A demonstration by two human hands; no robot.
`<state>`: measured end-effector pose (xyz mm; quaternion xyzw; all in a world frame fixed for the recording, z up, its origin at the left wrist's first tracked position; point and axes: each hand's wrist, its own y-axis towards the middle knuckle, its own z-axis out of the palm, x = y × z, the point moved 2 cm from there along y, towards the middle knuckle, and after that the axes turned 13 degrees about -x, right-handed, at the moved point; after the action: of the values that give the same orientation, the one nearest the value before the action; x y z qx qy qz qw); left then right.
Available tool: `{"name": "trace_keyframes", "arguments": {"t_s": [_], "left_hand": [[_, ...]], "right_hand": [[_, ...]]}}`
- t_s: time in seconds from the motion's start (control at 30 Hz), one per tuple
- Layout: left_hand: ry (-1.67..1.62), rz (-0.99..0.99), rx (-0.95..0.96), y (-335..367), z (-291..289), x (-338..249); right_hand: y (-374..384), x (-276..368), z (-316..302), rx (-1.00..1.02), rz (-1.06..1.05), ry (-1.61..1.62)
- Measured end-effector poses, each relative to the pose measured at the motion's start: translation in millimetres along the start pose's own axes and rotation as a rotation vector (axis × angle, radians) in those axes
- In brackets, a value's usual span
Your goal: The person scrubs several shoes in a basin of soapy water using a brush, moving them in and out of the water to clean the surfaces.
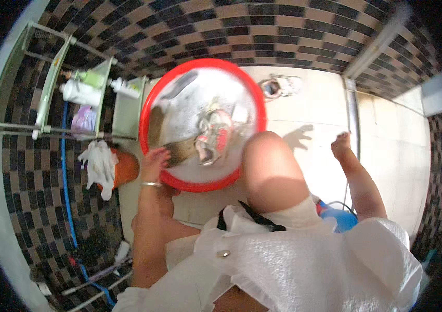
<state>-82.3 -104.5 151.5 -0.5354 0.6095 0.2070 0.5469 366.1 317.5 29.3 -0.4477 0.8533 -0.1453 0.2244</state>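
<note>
A red round basin (257, 83) of foamy, murky water stands on the floor before me. One wet sneaker (213, 136), pale with pink-red parts, lies in it and looks slightly blurred. A long dark grey object (180, 85), perhaps a brush, rests in the foam at the far left. My left hand (155, 160) is at the basin's near left rim, fingers apart and holding nothing. Off to the right, above the tiles, my right hand (341, 146) is raised and empty; its shadow shows spread fingers. A second sneaker (282, 86) sits on the floor beyond the basin.
A pale green shelf rack (47, 101) with bottles stands at the left. Below it, white gloves (102, 167) hang over an orange-brown bucket (127, 169). A blue hose (67, 192) runs down the left wall. Something blue (345, 220) lies by my right side.
</note>
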Motion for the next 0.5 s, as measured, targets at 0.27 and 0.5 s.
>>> {"name": "trace_keyframes", "arguments": {"t_s": [0.27, 0.5], "left_hand": [[-0.164, 0.163, -0.108, -13, -71, -93], [-0.378, -0.016, -0.172, -1, -9, -61]], "right_hand": [[-124, -33, -23, -0.272, 0.391, 0.344], [-133, -71, 7, -0.165, 0.402, 0.455]]}}
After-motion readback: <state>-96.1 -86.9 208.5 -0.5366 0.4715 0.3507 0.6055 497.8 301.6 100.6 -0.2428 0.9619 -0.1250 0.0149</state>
